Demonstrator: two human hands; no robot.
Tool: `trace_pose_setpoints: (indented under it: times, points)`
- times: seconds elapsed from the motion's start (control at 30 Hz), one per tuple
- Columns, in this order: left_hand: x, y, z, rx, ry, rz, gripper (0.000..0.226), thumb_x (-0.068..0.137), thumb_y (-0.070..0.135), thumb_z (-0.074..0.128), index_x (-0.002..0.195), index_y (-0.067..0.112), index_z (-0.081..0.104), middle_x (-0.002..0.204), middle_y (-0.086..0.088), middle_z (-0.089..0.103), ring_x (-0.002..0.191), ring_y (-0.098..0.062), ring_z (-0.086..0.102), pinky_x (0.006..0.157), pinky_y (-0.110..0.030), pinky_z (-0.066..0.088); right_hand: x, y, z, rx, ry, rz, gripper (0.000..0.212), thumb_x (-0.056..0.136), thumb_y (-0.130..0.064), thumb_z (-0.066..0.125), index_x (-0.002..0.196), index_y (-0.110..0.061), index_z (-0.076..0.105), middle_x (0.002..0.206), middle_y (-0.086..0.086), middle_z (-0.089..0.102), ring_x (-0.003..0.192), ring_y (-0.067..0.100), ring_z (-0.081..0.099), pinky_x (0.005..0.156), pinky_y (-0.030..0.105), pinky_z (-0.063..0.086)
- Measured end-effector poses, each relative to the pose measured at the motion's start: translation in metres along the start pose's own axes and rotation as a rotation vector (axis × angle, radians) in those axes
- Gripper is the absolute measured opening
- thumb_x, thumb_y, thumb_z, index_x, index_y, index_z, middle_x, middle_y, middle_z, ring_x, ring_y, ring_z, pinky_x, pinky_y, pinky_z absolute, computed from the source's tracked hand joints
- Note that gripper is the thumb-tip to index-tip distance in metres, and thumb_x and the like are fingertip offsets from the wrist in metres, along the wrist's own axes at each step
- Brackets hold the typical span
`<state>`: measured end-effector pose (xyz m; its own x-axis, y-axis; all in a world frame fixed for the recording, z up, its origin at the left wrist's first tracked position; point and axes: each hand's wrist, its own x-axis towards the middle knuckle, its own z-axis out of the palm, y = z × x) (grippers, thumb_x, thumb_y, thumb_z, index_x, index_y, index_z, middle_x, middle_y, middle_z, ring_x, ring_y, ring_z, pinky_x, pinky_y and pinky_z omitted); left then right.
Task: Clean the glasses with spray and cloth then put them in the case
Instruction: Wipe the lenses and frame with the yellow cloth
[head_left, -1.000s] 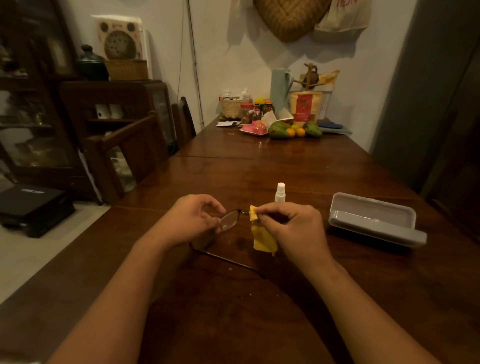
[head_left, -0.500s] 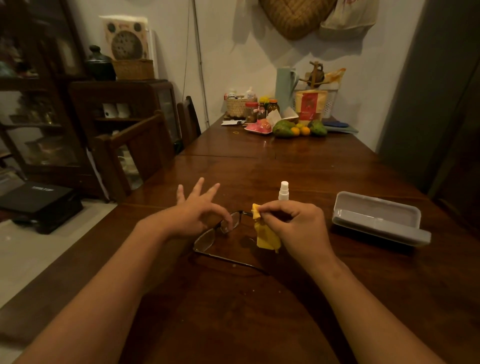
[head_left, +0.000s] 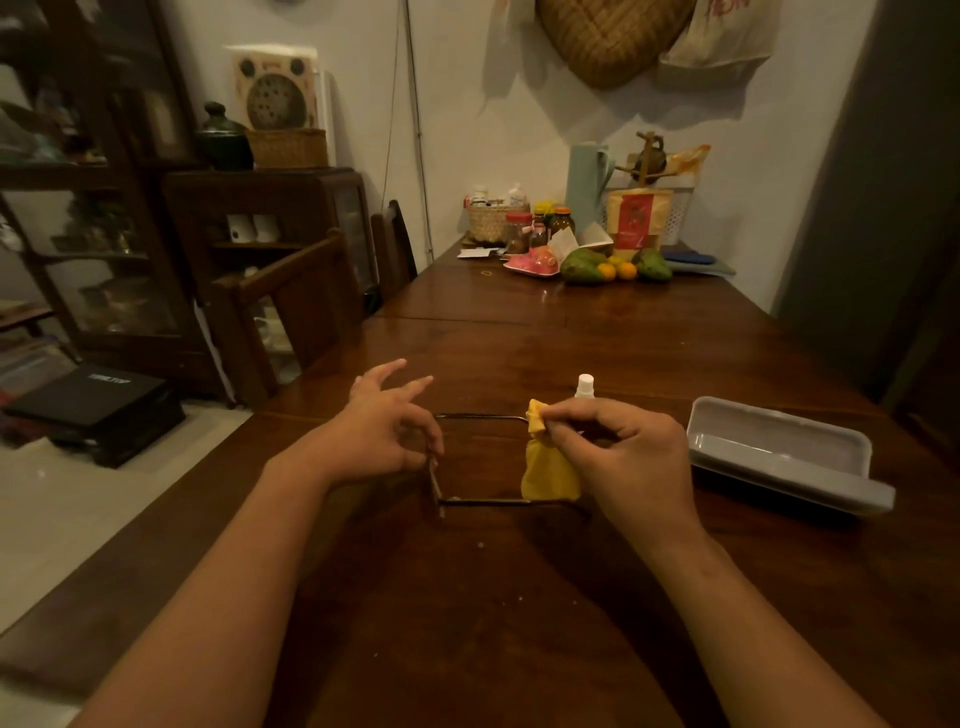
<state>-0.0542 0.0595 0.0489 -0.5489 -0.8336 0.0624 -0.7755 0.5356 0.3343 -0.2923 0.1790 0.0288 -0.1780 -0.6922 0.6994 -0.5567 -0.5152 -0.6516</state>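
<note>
The thin-framed glasses are held just above the wooden table, with the front edge-on at the left and both temples reaching right. My left hand pinches the front of the frame between thumb and forefinger, the other fingers spread. My right hand pinches the yellow cloth around the end of the far temple. The cloth hangs down over the near temple. A small spray bottle with a white cap stands right behind my right hand. The open grey case lies to the right.
At the table's far end stand jars, a basket, a thermos and a plate of fruit. A wooden chair is pushed against the left edge. Dark cabinets line the left wall, and a black box lies on the floor.
The glasses have been turned, so the front now faces left and the temples point right. My left hand shifted its pinch along the frame. The cloth moved from the lens to the temple end.
</note>
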Motion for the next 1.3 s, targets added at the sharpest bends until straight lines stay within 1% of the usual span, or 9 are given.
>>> trace_pose_setpoints:
  times: [0.13,0.23,0.33,0.5,0.77,0.9,1.0,1.13,1.3]
  points:
    - [0.009,-0.007,0.008,-0.008,0.057,0.016,0.020,0.073,0.031,0.077,0.080,0.045,0.066,0.128,0.019,0.058,0.146,-0.013,0.018,0.119,-0.051,0.003,-0.002,-0.002,0.002,-0.016,-0.025,-0.040,0.026,0.082,-0.012,0.075,0.099,-0.030,0.071,0.097,-0.018,0.070,0.094,-0.005,0.065,0.076,0.014,0.055]
    - [0.014,-0.011,0.014,0.025,0.090,0.014,0.018,0.071,0.036,0.075,0.081,0.046,0.063,0.109,0.029,0.059,0.147,-0.017,0.017,0.118,-0.055,0.004,-0.001,-0.003,0.001,-0.011,-0.011,-0.116,0.023,0.082,-0.013,0.073,0.102,-0.024,0.072,0.099,-0.009,0.072,0.096,-0.001,0.067,0.077,0.017,0.056]
    - [0.014,-0.010,0.017,0.039,0.147,-0.068,0.017,0.071,0.047,0.071,0.086,0.051,0.063,0.120,0.025,0.058,0.145,-0.023,0.002,0.115,-0.060,0.008,-0.001,-0.004,-0.001,-0.008,0.020,-0.135,0.023,0.081,-0.014,0.072,0.102,-0.022,0.072,0.099,-0.010,0.071,0.097,-0.001,0.066,0.078,0.017,0.056]
    - [0.013,0.003,0.018,0.258,0.179,-0.099,0.047,0.070,0.064,0.067,0.115,0.050,0.061,0.122,0.015,0.062,0.139,-0.025,0.010,0.113,-0.065,0.005,-0.002,-0.008,0.000,-0.021,-0.008,-0.204,0.023,0.082,-0.017,0.071,0.103,-0.023,0.069,0.103,-0.013,0.068,0.100,-0.002,0.065,0.079,0.015,0.054]
    - [0.009,0.004,0.017,0.343,0.112,-0.082,0.075,0.048,0.088,0.061,0.114,0.052,0.061,0.132,0.013,0.055,0.140,-0.027,0.011,0.109,-0.067,-0.005,-0.001,-0.008,-0.004,0.056,0.036,-0.207,0.022,0.082,-0.016,0.070,0.103,-0.022,0.069,0.106,-0.013,0.068,0.101,0.001,0.065,0.082,0.017,0.054]
    - [0.005,-0.008,0.011,0.110,0.055,-0.070,0.047,0.064,0.054,0.081,0.102,0.065,0.056,0.128,0.020,0.052,0.135,-0.019,0.013,0.113,-0.057,0.009,-0.002,-0.010,-0.002,0.052,-0.001,-0.177,0.021,0.082,-0.019,0.070,0.102,-0.024,0.070,0.103,-0.017,0.067,0.100,0.000,0.065,0.081,0.017,0.055]
    - [0.002,-0.015,0.008,-0.035,0.032,-0.054,0.047,0.077,0.025,0.079,0.091,0.065,0.057,0.126,0.019,0.053,0.134,-0.020,0.017,0.113,-0.046,0.022,-0.003,-0.011,0.001,0.045,-0.045,-0.157,0.022,0.081,-0.017,0.071,0.101,-0.027,0.069,0.103,-0.022,0.066,0.100,-0.002,0.064,0.080,0.014,0.053]
    - [0.003,-0.016,0.007,0.008,0.093,-0.028,0.022,0.079,0.030,0.076,0.091,0.047,0.068,0.125,0.022,0.057,0.138,-0.021,0.011,0.114,-0.048,0.017,-0.005,-0.013,0.004,0.032,-0.082,-0.151,0.022,0.081,-0.019,0.069,0.101,-0.029,0.069,0.102,-0.026,0.064,0.100,-0.004,0.063,0.080,0.011,0.051]
    - [-0.002,-0.025,0.000,-0.109,0.142,0.136,0.019,0.073,0.022,0.080,0.087,0.034,0.077,0.127,0.023,0.059,0.126,0.020,-0.001,0.107,-0.022,0.003,-0.005,-0.012,0.003,0.027,-0.073,-0.144,0.030,0.080,-0.007,0.075,0.100,-0.029,0.069,0.101,-0.024,0.065,0.099,-0.004,0.064,0.079,0.010,0.051]
